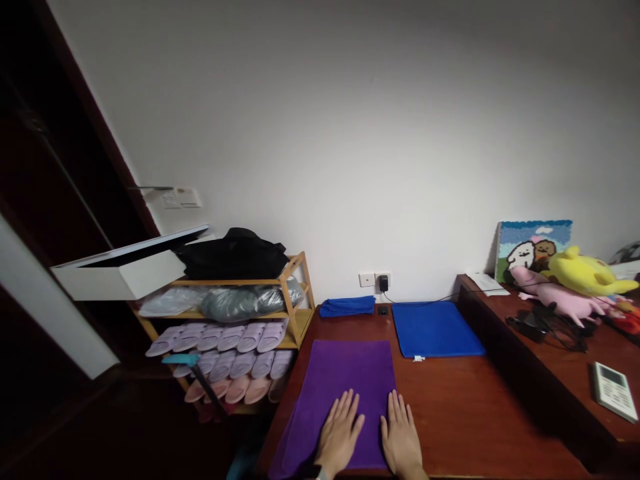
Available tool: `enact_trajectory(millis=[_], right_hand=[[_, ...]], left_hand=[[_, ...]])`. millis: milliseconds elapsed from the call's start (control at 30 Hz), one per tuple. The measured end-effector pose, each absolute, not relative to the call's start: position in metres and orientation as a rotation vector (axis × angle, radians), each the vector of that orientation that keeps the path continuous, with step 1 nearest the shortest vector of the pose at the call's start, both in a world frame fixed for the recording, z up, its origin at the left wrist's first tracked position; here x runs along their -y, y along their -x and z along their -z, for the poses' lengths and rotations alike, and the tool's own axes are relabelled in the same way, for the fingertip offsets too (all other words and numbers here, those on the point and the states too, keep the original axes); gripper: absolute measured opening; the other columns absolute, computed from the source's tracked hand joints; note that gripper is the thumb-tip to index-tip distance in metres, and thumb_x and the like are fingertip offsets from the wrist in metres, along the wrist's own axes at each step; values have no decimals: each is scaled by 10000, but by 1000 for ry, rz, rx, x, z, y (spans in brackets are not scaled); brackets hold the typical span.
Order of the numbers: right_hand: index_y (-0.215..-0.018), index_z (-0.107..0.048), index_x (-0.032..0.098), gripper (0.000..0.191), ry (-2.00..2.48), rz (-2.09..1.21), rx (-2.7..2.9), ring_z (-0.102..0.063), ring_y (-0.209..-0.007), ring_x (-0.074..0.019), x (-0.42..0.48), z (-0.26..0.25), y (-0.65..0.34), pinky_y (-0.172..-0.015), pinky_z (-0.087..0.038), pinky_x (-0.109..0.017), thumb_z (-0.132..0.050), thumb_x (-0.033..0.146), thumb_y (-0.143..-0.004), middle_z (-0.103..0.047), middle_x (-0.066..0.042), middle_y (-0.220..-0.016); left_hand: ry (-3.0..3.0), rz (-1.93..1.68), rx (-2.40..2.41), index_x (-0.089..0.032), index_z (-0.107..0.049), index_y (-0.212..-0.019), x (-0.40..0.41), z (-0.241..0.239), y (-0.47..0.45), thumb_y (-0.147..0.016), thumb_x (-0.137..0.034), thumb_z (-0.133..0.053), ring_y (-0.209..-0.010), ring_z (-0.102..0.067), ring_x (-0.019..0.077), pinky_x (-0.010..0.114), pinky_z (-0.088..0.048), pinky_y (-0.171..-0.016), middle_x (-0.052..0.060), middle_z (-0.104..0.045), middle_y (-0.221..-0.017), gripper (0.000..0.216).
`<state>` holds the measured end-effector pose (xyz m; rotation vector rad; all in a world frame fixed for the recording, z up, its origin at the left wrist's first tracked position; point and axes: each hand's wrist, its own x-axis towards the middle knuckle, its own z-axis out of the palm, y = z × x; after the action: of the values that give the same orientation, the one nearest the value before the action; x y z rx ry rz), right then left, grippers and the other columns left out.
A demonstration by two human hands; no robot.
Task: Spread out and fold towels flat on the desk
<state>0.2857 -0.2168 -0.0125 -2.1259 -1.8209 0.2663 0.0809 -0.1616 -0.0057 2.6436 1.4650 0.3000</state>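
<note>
A purple cloth (350, 367) lies spread on the reddish-brown desk (450, 413), its left side showing a second layer beneath. My left hand (340, 430) rests flat on the cloth's lower middle, fingers stretched out and pointing away from me. Along the cloth's right edge lies my right hand (401, 430), also flat, partly on the cloth and partly over the desk. Neither hand holds anything. Beyond, to the right, a flat blue cloth (437, 330) with a small white tag lies on the desk. Against the wall sits a folded blue cloth (347, 306).
Left of the desk stands a wooden rack (295, 300) with several slippers (247, 337), a black bag (235, 257) and a white box (150, 273). A raised surface on the right holds plush toys (580, 273), cables (555, 330) and a white remote-like device (615, 390). A plugged-in adapter (384, 283) trails a cord.
</note>
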Motion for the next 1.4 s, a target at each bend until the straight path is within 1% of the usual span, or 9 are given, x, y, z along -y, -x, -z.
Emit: enact_trajectory(millis=[133,233,700,833,1000,1100,1200,1333,1400], right_hand=[[-1569,-287,89,666,2159,-276,1836,-172,-1544,-245,218,11,-285,-1274,-151,-459,-220,411,-990,-201,-64,-1657],[-1568,-295,93,668,2162,-284,1825,-178,-1542,-249,217,9,-285,-1272,-149,-462,-228,421,-990,-219,-72,-1655],[-1571,-319,150,646,2120,-250,1856,-181,-1541,-258,264,26,-286,-1272,-176,-481,-218,464,-1015,-229,-35,-1654],[-1574,-309,183,619,2092,-245,1870,-148,-1546,-253,267,20,-284,-1273,-151,-507,-195,433,-1019,-199,-16,-1660],[-1571,-299,161,607,2078,-292,1899,-157,-1545,-245,266,16,-285,-1276,-155,-492,-211,391,-1016,-182,-20,-1656],[-1565,-322,175,593,2049,-267,1873,-174,-1542,-249,264,22,-285,-1275,-165,-497,-235,377,-1013,-207,-25,-1652],[-1558,-337,180,592,2025,-221,1852,-212,-1533,-253,262,31,-285,-1268,-202,-494,-255,401,-1016,-239,-32,-1644],[-1541,-372,174,594,1980,-143,1872,-255,-1518,-272,261,45,-288,-1248,-252,-511,-265,432,-1017,-278,-49,-1627],[-1519,-424,193,586,1955,-134,1919,-264,-1514,-287,260,53,-290,-1240,-261,-532,-264,446,-1015,-289,-45,-1622]], left_hand=[[-2503,-266,-1828,-282,-207,-1606,153,7,7,-1044,-554,-208,-1537,-233,231,500,-253,-1253,19,-265,-1667,624],[-2481,-263,-1878,-241,-227,-1606,152,9,42,-1033,-587,-220,-1538,-229,229,469,-265,-1251,34,-258,-1669,669],[-2520,-317,-1885,-234,-200,-1614,150,17,43,-1025,-594,-256,-1536,-234,237,474,-273,-1249,42,-258,-1671,692],[-2504,-282,-1882,-209,-229,-1609,152,14,41,-1026,-597,-232,-1541,-214,218,453,-249,-1258,47,-244,-1675,701],[-2443,-269,-1884,-166,-306,-1586,148,7,44,-1031,-563,-232,-1532,-249,217,442,-256,-1256,70,-286,-1661,687],[-2422,-361,-1914,-148,-380,-1555,146,-2,35,-1039,-536,-245,-1513,-304,232,451,-285,-1247,98,-342,-1638,660],[-2548,-512,-1808,-209,-396,-1550,158,-15,-2,-1055,-503,-259,-1504,-331,230,467,-313,-1239,70,-366,-1634,592],[-2773,-470,-1425,-325,-245,-1598,197,-26,-80,-1069,-483,-294,-1511,-318,213,460,-343,-1231,-4,-307,-1660,554],[-2818,-421,-1295,-339,-157,-1611,215,-25,-110,-1071,-488,-296,-1512,-317,210,445,-355,-1226,-8,-272,-1668,578]])
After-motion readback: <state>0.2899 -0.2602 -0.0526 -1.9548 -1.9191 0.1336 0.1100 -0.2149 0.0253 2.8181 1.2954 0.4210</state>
